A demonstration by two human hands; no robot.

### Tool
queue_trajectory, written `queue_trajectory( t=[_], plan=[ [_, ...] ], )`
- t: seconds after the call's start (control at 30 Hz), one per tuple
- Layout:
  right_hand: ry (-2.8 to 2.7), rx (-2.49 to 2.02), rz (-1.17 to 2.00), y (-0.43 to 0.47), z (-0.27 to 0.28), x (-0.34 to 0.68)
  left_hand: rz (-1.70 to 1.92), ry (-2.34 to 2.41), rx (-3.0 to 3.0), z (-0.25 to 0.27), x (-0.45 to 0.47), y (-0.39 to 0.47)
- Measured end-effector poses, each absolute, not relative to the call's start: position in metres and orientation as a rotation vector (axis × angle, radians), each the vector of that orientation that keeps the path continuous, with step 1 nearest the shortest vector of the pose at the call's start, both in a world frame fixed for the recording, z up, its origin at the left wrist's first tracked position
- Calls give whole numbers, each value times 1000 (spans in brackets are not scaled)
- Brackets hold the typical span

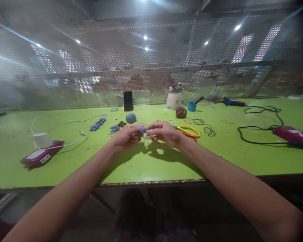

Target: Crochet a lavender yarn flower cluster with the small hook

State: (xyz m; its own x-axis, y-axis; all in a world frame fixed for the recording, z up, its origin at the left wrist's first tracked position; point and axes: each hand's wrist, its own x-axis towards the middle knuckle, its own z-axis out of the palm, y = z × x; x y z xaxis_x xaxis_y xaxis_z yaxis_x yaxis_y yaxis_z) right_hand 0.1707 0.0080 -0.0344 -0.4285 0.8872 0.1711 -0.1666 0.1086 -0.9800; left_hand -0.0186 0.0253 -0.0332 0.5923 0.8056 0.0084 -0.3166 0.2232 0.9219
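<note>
Between my two hands, above the green table [90, 169], is a small blue-purple yarn piece [142, 129]. My left hand [129, 135] pinches it from the left. The fingers of my right hand [163, 132] are closed at its right side, where a pale bit dangles beneath; what exactly they grip is too small to make out. Scissors with yellow and red handles [193, 130] lie just beyond my right wrist. Behind my left hand sit a blue yarn ball [130, 117], a blue yarn flower [114, 128] and a dark multicoloured yarn piece [121, 124].
Left are joined yarn flowers [98, 124], a white cable and a purple power strip [41, 154] with a white plug. Toward the back stand a phone [127, 101], a pale jar [174, 97], a multicoloured yarn ball [181, 112] and a blue pot [192, 106]. A glue gun [233, 102] and another power strip [294, 136] lie right.
</note>
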Motion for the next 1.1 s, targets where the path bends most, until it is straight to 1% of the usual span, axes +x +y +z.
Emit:
queue_trajectory(
  t=[0.33, 0.73, 1.1],
  plan=[
    [-1500, -724, 1390, 8, -35, 167, 847, 525, 1087, -29, -16, 17],
    [-1434, -748, 1467, -1, -31, 163, 842, 569, 976, -29, -14, 15],
    [-1409, -925, 1348, 1, -42, 153, 879, 695, 870, -33, -13, 21]
  ],
)
